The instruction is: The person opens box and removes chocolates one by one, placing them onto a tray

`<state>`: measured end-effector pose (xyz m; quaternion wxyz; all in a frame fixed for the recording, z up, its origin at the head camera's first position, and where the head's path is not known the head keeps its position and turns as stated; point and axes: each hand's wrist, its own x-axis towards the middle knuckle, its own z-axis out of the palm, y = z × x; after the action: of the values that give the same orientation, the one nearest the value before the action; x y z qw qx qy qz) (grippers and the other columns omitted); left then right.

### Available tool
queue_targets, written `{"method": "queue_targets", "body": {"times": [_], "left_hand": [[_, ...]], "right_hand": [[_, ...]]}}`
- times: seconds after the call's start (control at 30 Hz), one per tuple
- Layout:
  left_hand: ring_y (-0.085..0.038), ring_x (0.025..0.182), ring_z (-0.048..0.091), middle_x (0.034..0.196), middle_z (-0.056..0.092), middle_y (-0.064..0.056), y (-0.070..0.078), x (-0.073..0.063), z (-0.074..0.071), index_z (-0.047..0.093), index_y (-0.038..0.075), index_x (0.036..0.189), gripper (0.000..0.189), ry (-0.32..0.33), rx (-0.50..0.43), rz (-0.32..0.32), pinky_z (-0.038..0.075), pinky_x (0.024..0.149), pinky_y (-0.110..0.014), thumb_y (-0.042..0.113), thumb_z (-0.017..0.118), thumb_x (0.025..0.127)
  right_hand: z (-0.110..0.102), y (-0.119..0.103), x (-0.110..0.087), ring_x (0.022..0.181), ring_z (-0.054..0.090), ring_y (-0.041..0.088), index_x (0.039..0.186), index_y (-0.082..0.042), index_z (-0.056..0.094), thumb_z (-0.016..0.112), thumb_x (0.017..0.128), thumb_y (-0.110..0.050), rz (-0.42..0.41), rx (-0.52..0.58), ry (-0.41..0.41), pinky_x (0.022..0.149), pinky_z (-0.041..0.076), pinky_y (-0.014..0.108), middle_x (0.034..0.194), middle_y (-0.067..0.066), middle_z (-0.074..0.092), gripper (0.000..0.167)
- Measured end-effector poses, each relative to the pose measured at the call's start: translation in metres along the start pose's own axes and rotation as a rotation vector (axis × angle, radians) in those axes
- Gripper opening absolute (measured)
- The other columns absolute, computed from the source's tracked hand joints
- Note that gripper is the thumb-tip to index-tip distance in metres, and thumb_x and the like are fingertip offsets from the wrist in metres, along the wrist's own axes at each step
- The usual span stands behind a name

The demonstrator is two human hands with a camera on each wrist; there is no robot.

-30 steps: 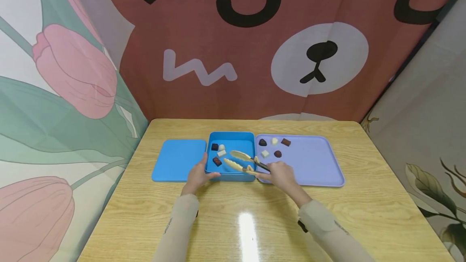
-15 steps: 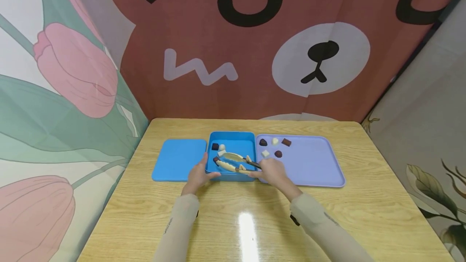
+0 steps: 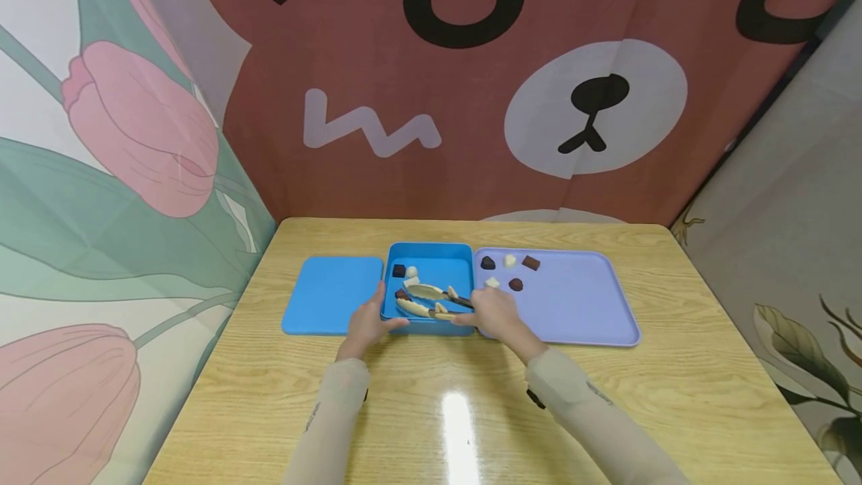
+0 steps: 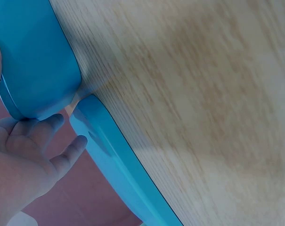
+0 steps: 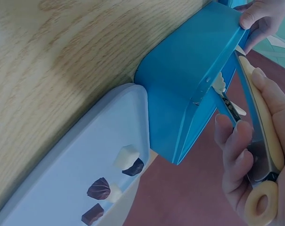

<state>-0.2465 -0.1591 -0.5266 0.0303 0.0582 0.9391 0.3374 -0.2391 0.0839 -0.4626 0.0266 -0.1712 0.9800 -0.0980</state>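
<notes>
In the head view my left hand [image 3: 367, 326] holds the front left corner of an open blue box [image 3: 434, 328], thumb along its front wall. My right hand [image 3: 497, 313] grips a pair of tongs [image 3: 424, 291] with cream tips, reaching low into the box with the tips spread. A brown chocolate [image 3: 402, 295] shows partly behind the tips, close to them. Further back in the box lie a dark square chocolate [image 3: 399, 271], a white round one [image 3: 412, 272] and a white piece partly covered by the tongs. The right wrist view shows fingers curled round the tongs' handles [image 5: 262, 127].
A lilac tray [image 3: 572, 302] stands against the box's right side, with several dark and white chocolates [image 3: 515, 284] at its left end. To the left a flat blue lid [image 3: 333, 294] lies on the wooden table [image 3: 377, 410]. A printed curtain [image 3: 465, 148] hangs behind.
My right hand and the tongs have moved left and lower into the box, bringing the tips to the brown chocolate. The left hand has stayed at its corner.
</notes>
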Motion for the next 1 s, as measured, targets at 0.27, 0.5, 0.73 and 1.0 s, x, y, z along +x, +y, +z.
{"method": "queue_targets", "body": {"times": [0.27, 0.5, 0.73, 1.0], "left_hand": [[-0.038, 0.118, 0.039, 0.138, 0.031, -0.021, 0.001, -0.001, 0.000, 0.016, 0.001, 0.143, 0.098, 0.003, 0.000, 0.000, 0.039, 0.089, -0.048, 0.040, 0.072, 0.072], [-0.036, 0.120, 0.038, 0.140, 0.029, -0.019, 0.001, -0.001, 0.001, 0.015, 0.003, 0.143, 0.098, 0.002, 0.007, -0.012, 0.037, 0.091, -0.046, 0.039, 0.072, 0.073], [-0.035, 0.123, 0.034, 0.141, 0.027, -0.018, 0.001, 0.000, 0.001, 0.013, 0.005, 0.144, 0.098, -0.006, -0.006, -0.030, 0.035, 0.093, -0.046, 0.039, 0.072, 0.073], [-0.036, 0.122, 0.034, 0.142, 0.026, -0.018, 0.000, 0.001, 0.000, 0.014, 0.004, 0.143, 0.099, -0.012, -0.012, -0.019, 0.036, 0.093, -0.047, 0.041, 0.072, 0.072]], "right_hand": [[0.001, -0.005, 0.005, 0.041, 0.022, 0.009, 0.046, -0.015, 0.035, 0.067, 0.072, -0.052, -0.018, -0.023, -0.003, 0.037, 0.019, 0.024, 0.045, -0.004, 0.022, 0.055], [0.001, -0.009, 0.007, 0.041, 0.022, 0.009, 0.044, -0.015, 0.035, 0.067, 0.071, -0.052, -0.029, -0.046, 0.014, 0.036, 0.018, 0.024, 0.043, -0.004, 0.023, 0.056], [0.000, -0.011, 0.008, 0.042, 0.025, 0.009, 0.045, -0.016, 0.037, 0.065, 0.071, -0.055, -0.028, -0.075, 0.010, 0.036, 0.021, 0.024, 0.044, -0.004, 0.027, 0.055], [0.001, -0.011, 0.008, 0.043, 0.029, 0.010, 0.045, -0.016, 0.040, 0.066, 0.073, -0.052, -0.024, -0.097, 0.004, 0.035, 0.024, 0.024, 0.044, -0.004, 0.032, 0.053]]}}
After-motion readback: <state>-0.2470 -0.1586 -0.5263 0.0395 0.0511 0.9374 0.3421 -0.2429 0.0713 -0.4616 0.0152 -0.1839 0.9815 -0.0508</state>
